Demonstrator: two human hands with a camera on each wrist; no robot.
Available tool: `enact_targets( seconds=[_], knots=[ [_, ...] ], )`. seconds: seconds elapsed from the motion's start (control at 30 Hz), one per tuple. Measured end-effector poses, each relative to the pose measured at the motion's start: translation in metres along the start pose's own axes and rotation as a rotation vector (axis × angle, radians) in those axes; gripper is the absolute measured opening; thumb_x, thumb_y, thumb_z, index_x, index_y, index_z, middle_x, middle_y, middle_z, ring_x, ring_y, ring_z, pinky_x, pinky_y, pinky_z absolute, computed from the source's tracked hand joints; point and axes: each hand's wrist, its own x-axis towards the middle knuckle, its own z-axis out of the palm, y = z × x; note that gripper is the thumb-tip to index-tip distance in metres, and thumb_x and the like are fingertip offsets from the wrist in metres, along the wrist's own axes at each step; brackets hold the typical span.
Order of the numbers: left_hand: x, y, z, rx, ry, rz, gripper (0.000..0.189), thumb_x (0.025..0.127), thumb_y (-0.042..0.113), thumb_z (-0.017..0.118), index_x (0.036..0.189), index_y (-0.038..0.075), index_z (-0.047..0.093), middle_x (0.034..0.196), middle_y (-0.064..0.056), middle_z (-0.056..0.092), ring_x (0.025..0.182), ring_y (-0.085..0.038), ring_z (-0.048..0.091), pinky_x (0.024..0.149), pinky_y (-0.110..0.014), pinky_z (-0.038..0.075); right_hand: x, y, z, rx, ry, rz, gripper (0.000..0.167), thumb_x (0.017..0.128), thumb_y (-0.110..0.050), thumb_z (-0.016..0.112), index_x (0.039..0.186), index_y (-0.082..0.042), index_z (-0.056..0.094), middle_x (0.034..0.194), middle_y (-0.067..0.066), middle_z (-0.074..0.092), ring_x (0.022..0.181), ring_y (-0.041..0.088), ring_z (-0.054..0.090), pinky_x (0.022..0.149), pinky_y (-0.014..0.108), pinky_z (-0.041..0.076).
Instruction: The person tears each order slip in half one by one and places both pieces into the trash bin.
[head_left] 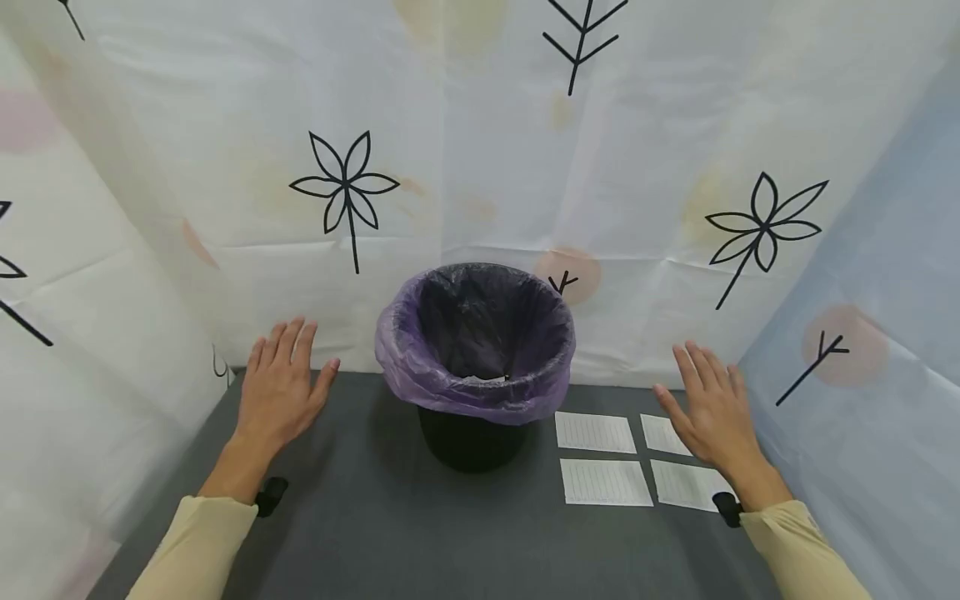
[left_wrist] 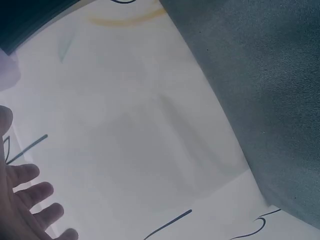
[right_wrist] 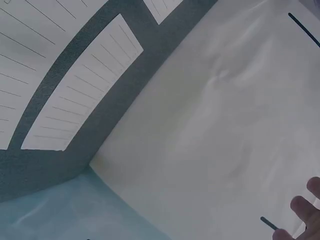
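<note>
A dark bin (head_left: 472, 442) lined with a purple plastic bag (head_left: 405, 350) stands at the back middle of the table, with a bit of something white low inside it. To its left my left hand (head_left: 281, 387) is raised over the table, fingers straight and thumb spread, holding nothing. My right hand (head_left: 708, 408) is held up on the other side, also with straight fingers and nothing in it. Beneath and beside the right hand lie several lined white paper sheets (head_left: 606, 482) in two rows; hand and forearm partly cover those on the right. In the left wrist view, fingertips (left_wrist: 42, 192) show at the left edge.
The dark grey tabletop (head_left: 480, 542) meets white printed cloth (head_left: 480, 167) at the back and left, and bluish cloth (head_left: 900, 375) on the right. A thin dark cord (head_left: 219, 367) hangs by the back left corner. Each wrist wears a small black device (head_left: 272, 496).
</note>
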Motion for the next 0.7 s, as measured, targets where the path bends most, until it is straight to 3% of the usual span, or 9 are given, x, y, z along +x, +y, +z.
enact_targets(
  seconds=[0.17,0.27,0.5,0.7],
  knots=[
    [-0.004,0.003,0.000,-0.010,0.074,0.038,0.054,0.099,0.029,0.062,0.138,-0.007,0.051,0.138,-0.029,0.050,0.130,-0.048,0.042,0.105,-0.064,0.032,-0.004,-0.003,0.006,0.031,0.108,-0.077,0.060,0.102,-0.039,0.058,0.143,0.004,0.049,0.139,0.029,0.051,0.124,0.051,0.047,0.099,0.068,0.032],
    [-0.008,0.006,0.001,-0.020,0.096,0.051,0.047,0.098,0.026,0.065,0.130,-0.007,0.057,0.129,-0.028,0.056,0.122,-0.048,0.049,0.098,-0.065,0.039,-0.011,-0.009,0.008,0.052,0.115,-0.072,0.055,0.097,-0.033,0.065,0.136,0.005,0.055,0.129,0.027,0.058,0.116,0.050,0.053,0.092,0.066,0.040],
    [-0.022,0.015,0.010,-0.076,0.103,0.081,0.039,0.092,0.021,0.072,0.118,-0.008,0.064,0.112,-0.027,0.064,0.103,-0.049,0.059,0.081,-0.064,0.047,-0.026,-0.024,0.013,0.101,0.075,0.006,0.048,0.089,-0.021,0.077,0.128,0.003,0.061,0.120,0.022,0.062,0.106,0.045,0.059,0.084,0.062,0.047],
    [-0.052,0.040,0.037,-0.183,0.050,0.018,0.037,0.089,0.022,0.077,0.112,-0.005,0.068,0.102,-0.020,0.068,0.093,-0.043,0.064,0.076,-0.060,0.050,-0.042,-0.036,0.016,0.204,0.067,0.061,0.043,0.087,-0.017,0.080,0.123,0.001,0.065,0.112,0.018,0.066,0.102,0.039,0.062,0.080,0.059,0.049]
  ],
)
